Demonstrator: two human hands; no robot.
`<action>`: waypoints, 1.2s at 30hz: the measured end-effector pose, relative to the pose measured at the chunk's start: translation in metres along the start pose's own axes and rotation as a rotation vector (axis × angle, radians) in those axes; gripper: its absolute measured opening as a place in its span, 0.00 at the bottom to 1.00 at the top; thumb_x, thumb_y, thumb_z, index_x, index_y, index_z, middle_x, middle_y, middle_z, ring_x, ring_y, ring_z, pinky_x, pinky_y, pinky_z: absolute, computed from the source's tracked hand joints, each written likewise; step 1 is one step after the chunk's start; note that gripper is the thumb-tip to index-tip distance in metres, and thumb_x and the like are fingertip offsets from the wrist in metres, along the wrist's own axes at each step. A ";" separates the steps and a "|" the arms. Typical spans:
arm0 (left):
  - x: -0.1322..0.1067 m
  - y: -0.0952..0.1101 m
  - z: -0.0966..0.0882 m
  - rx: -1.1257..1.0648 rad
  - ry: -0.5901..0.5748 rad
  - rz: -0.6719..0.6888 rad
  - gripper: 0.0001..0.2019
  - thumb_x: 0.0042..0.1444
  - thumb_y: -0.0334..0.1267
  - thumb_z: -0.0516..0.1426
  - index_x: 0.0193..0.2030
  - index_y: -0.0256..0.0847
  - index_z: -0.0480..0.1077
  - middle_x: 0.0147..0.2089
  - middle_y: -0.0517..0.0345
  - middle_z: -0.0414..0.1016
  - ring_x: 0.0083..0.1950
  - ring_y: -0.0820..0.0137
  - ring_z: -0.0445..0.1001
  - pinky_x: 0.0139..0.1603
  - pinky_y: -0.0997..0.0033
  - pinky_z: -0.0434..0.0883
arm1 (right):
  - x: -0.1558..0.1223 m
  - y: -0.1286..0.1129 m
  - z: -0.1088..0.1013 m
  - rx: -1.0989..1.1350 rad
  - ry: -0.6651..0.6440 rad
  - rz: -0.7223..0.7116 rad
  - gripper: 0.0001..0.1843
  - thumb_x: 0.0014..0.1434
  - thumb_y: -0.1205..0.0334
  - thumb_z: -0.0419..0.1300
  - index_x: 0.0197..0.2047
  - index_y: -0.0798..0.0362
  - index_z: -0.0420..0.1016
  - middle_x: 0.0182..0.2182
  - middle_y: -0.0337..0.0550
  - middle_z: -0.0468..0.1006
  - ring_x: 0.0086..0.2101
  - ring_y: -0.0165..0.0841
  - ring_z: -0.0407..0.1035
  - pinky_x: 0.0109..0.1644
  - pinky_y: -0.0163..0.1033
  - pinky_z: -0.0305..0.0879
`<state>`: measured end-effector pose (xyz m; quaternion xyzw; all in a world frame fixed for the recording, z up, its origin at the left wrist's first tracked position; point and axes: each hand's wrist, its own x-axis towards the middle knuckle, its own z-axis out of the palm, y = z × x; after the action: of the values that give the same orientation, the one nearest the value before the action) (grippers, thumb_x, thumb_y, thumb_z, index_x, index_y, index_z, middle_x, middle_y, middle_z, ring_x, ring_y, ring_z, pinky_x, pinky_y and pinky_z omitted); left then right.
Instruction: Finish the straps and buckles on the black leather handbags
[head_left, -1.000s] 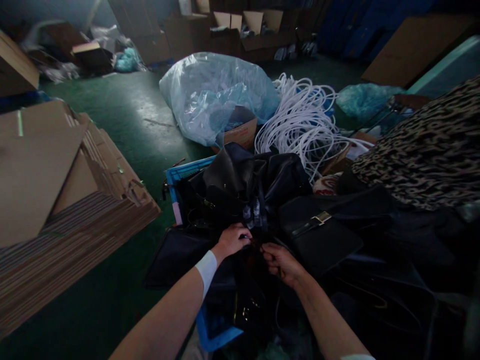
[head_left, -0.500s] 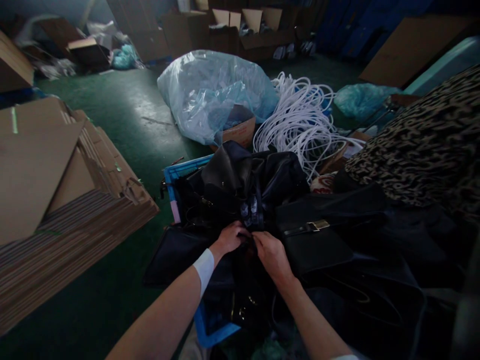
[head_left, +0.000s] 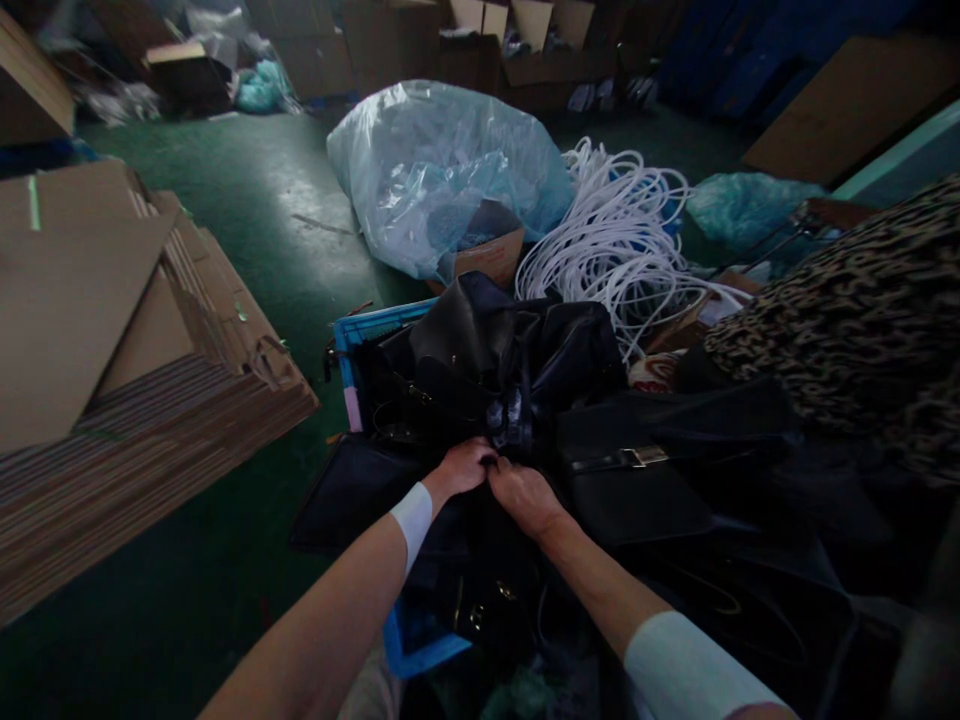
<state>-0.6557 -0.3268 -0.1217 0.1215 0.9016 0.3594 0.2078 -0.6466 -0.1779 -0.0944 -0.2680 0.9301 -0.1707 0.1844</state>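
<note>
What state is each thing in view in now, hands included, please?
Left hand, fingers bent, grip unclear.
Right hand, fingers bent, close to the left hand, grip unclear.
Blue crate, loaded.
Black bags, heaped in the crate.
Black flap bag, flap down.
Bluish plastic sack, bulging.
White cords, loosely coiled.
Cardboard sheets, flat, stacked.

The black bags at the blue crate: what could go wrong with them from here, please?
One black bag juts past the blue crate on the left, so it might slip off. The left hand and right hand meet in dim light, so anything small they hold could drop unseen. The metal buckle lies uncovered and might scratch a neighbouring bag.
</note>
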 end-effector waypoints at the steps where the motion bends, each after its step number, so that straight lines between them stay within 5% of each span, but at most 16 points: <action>1: -0.001 0.001 0.000 0.010 0.004 -0.009 0.10 0.63 0.40 0.57 0.47 0.37 0.72 0.50 0.51 0.74 0.49 0.64 0.75 0.51 0.56 0.74 | 0.001 0.002 -0.001 -0.007 0.011 -0.003 0.07 0.65 0.62 0.60 0.44 0.57 0.74 0.40 0.43 0.77 0.36 0.33 0.73 0.42 0.42 0.73; 11: -0.006 0.010 0.000 0.102 0.020 -0.066 0.10 0.63 0.40 0.57 0.47 0.38 0.72 0.51 0.51 0.74 0.51 0.63 0.74 0.52 0.54 0.73 | -0.001 0.025 0.006 0.039 0.174 0.072 0.13 0.58 0.77 0.50 0.40 0.55 0.72 0.30 0.41 0.77 0.32 0.33 0.73 0.37 0.35 0.64; 21: 0.001 0.002 0.003 0.032 -0.007 -0.045 0.10 0.63 0.40 0.57 0.47 0.37 0.72 0.50 0.51 0.74 0.49 0.64 0.75 0.51 0.55 0.74 | -0.010 0.025 -0.008 0.023 0.010 -0.079 0.19 0.58 0.75 0.53 0.49 0.53 0.76 0.37 0.47 0.78 0.33 0.36 0.74 0.36 0.35 0.65; 26: -0.003 0.002 0.007 -0.008 0.030 -0.032 0.10 0.63 0.40 0.57 0.48 0.37 0.72 0.51 0.51 0.74 0.51 0.63 0.74 0.53 0.53 0.73 | -0.003 0.022 -0.011 0.075 -0.051 -0.037 0.17 0.59 0.78 0.53 0.46 0.54 0.76 0.40 0.45 0.80 0.42 0.34 0.74 0.48 0.37 0.66; 29: -0.004 0.000 0.008 -0.039 0.044 -0.028 0.11 0.63 0.40 0.57 0.49 0.37 0.71 0.50 0.51 0.74 0.50 0.63 0.74 0.52 0.54 0.73 | 0.003 0.021 -0.010 0.100 -0.100 0.049 0.07 0.65 0.69 0.56 0.42 0.56 0.75 0.36 0.41 0.79 0.37 0.32 0.74 0.45 0.42 0.71; 32: -0.003 -0.003 0.009 -0.071 0.053 -0.024 0.11 0.63 0.40 0.57 0.49 0.37 0.71 0.51 0.51 0.74 0.50 0.63 0.75 0.51 0.54 0.74 | 0.010 0.022 -0.008 0.117 -0.170 0.153 0.10 0.67 0.58 0.57 0.42 0.57 0.73 0.33 0.38 0.77 0.30 0.30 0.73 0.36 0.40 0.73; 36: -0.002 -0.004 0.011 -0.090 0.051 -0.027 0.11 0.63 0.39 0.57 0.49 0.37 0.71 0.50 0.51 0.74 0.50 0.64 0.75 0.51 0.55 0.74 | 0.018 0.024 -0.006 0.134 -0.285 0.221 0.12 0.67 0.56 0.57 0.46 0.56 0.72 0.36 0.40 0.77 0.30 0.30 0.73 0.34 0.39 0.74</action>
<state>-0.6489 -0.3241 -0.1312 0.0907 0.8912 0.3996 0.1947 -0.6739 -0.1673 -0.1040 -0.1731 0.9048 -0.1711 0.3494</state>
